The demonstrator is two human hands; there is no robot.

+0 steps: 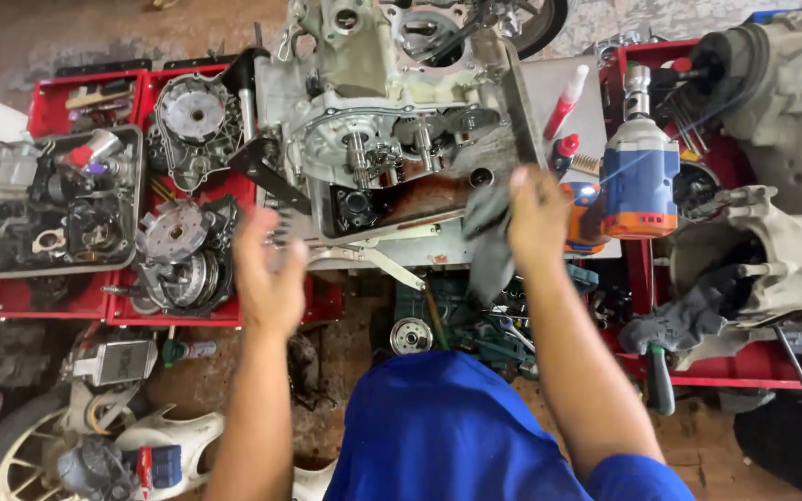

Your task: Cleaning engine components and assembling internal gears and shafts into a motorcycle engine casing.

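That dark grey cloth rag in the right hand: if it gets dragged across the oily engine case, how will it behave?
The dark grey cloth rag hangs limp from the right hand, so probably floppy and light. It may snag on the open engine case's gears.

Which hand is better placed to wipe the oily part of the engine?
The right hand, probably. Its fingers already hold the grey rag beside the oily engine case. The left hand is empty and lower left.

Red tube [565, 103] beside engine [392, 139].

Bare forearms — blue clothing [447, 436]
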